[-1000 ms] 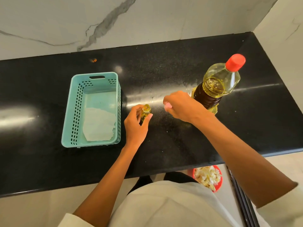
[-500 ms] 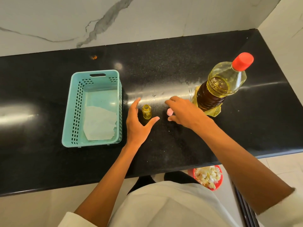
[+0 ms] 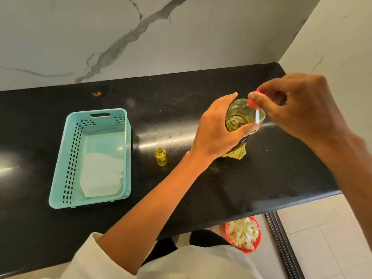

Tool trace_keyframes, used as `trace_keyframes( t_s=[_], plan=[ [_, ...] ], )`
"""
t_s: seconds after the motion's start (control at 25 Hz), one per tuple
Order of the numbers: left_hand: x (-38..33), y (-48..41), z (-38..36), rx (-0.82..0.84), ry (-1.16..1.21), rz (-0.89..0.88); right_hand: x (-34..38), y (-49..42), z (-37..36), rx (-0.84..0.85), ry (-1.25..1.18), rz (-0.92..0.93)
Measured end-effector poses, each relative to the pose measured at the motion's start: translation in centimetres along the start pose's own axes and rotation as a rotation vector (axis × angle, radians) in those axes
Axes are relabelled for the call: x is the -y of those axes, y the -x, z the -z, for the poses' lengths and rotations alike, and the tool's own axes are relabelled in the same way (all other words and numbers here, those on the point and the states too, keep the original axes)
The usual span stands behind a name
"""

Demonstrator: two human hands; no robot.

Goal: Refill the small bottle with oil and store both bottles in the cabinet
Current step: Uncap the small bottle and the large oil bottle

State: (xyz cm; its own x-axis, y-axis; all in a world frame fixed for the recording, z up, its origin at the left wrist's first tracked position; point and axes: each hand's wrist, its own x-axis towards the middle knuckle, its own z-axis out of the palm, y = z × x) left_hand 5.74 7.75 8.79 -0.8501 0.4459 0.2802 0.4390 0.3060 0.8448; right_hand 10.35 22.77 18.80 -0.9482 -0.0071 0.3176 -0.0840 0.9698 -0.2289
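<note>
the left hand point(image 3: 216, 128) is wrapped around the shoulder of the large oil bottle point(image 3: 240, 117), thumb on the near side and fingers curled over the far side, steadying it upright on the black counter point(image 3: 221, 186). the right hand point(image 3: 298, 105) comes in from the right and pinches the bottle's red cap point(image 3: 254, 104) between thumb and fingertips; only slivers of the cap show past the fingers. the large bottle stands toward the counter's right end, closer to the back edge than the front, with a dark band and yellow label visible low on its body beneath the left wrist.

the small bottle point(image 3: 161, 157) stands uncapped and upright near the middle of the counter, apart from both hands, just left of the left forearm, with yellow oil in its lower part. whether its cap lies nearby cannot be told.

a teal basket point(image 3: 68, 158) sits on the left half of the counter, its long side running from back to front, with a white sheet of paper point(image 3: 100, 175) lying in its bottom. below the counter's front edge, a red bowl point(image 3: 243, 234) with pale scraps sits on the floor.
</note>
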Motion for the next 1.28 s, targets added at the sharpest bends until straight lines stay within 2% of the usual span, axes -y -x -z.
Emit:
trace_keyframes(
  t_s=[0.2, 0.48, 0.64, 0.76, 0.92, 1.12, 1.28],
  plan=[
    [0.0, 0.1, -1.5, -0.056, -0.037, -0.021, -0.8, -1.5, 1.3, 0.129, -0.029, 0.068],
    [-0.1, 0.0, -1.5, -0.065, -0.032, 0.008, -1.7, -2.4, 2.3, 0.314, -0.024, 0.288],
    [-0.2, 0.0, -1.5, -0.068, -0.03, 0.005, -1.8, -2.8, 2.8, 0.325, 0.0, 0.232],
    [-0.3, 0.0, -1.4, -0.064, -0.028, 0.013, -1.7, -3.0, 2.7, 0.337, 0.083, 0.296],
    [-0.4, -0.1, -1.3, -0.05, -0.024, 0.01, -1.5, -3.4, 3.1, 0.421, 0.012, 0.347],
    [-0.4, 0.1, -1.3, -0.057, -0.036, 0.024, -1.3, -3.7, 3.1, 0.345, 0.047, 0.3],
    [-0.3, 0.0, -1.3, -0.047, -0.025, 0.015, -1.0, -3.6, 3.0, 0.407, -0.015, 0.322]
  ],
)
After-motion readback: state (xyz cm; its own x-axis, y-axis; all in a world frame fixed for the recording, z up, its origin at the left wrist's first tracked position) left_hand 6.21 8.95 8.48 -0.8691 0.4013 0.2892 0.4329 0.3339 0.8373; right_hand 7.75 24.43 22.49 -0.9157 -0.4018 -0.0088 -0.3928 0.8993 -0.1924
